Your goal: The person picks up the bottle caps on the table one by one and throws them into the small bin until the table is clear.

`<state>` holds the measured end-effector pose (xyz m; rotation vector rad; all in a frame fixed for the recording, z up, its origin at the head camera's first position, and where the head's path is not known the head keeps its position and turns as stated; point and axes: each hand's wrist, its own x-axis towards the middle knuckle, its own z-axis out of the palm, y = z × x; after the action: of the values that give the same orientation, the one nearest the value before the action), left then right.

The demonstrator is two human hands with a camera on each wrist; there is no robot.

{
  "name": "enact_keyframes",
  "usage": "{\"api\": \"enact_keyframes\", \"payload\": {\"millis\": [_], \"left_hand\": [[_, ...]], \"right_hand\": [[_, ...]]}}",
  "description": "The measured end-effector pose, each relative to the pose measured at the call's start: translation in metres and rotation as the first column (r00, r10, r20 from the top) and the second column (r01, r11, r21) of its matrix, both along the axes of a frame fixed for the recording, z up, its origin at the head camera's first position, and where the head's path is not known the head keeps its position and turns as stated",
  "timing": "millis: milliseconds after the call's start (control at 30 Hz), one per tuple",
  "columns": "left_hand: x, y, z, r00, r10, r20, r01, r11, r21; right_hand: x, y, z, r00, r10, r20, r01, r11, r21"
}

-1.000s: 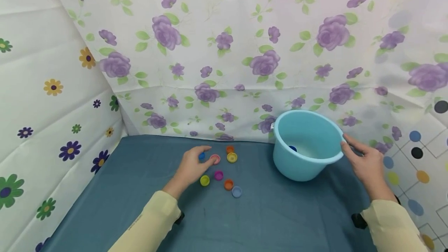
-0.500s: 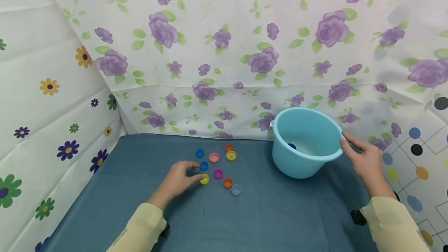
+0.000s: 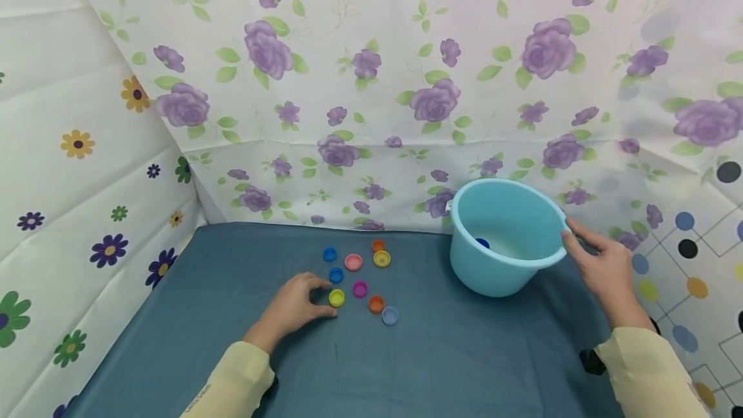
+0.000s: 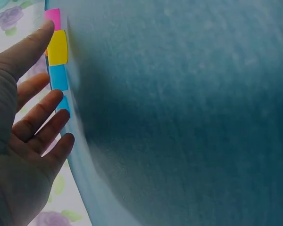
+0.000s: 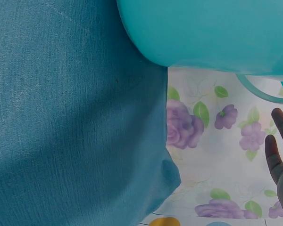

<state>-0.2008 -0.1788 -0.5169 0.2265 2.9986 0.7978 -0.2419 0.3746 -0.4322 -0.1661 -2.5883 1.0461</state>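
Observation:
My left hand is spread at a small yellow-green cap, thumb at its near side and fingers at its far left. I cannot tell whether they touch it. A blue cap lies just beyond the fingertips, with another blue cap behind. In the left wrist view, the fingers extend beside the yellow cap. My right hand pinches the right rim of a light blue bucket. A dark blue piece shows inside, partly hidden by the wall.
Further caps lie mid-table: pink, magenta, orange, pale blue, yellow and another orange. A blue cloth covers the table. Flowered sheets rise behind and at the left.
My left hand has drawn back from the rear blue cap to the yellow-green one. Its thumb has since shifted to that cap's near side. The right hand keeps its grip on the bucket.

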Motion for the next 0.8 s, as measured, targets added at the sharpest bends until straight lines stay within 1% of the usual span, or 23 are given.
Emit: {"api": "enact_keyframes", "payload": {"millis": [133,400,633,800], "left_hand": [[0.0001,0.0009,-0.0032,1.0,-0.014,0.001,0.014,1.0,-0.007],[0.0006,0.0033,-0.0059,1.0,-0.013,0.004,0.013,1.0,-0.021],[-0.0009,0.0044,-0.0055,0.998,-0.005,0.055,0.005,1.0,-0.011],[-0.0023,0.0065,-0.0064,0.998,0.001,0.067,-0.001,1.0,-0.012]], "right_hand": [[0.0,0.0003,-0.0003,1.0,-0.004,0.001,0.004,1.0,-0.001],[-0.0009,0.0003,0.0001,1.0,-0.006,0.015,0.006,1.0,-0.006],[-0.0015,-0.0004,-0.0013,1.0,-0.02,0.005,0.02,1.0,-0.009],[-0.0013,-0.0008,-0.0008,1.0,-0.026,0.007,0.026,1.0,-0.015]]}}
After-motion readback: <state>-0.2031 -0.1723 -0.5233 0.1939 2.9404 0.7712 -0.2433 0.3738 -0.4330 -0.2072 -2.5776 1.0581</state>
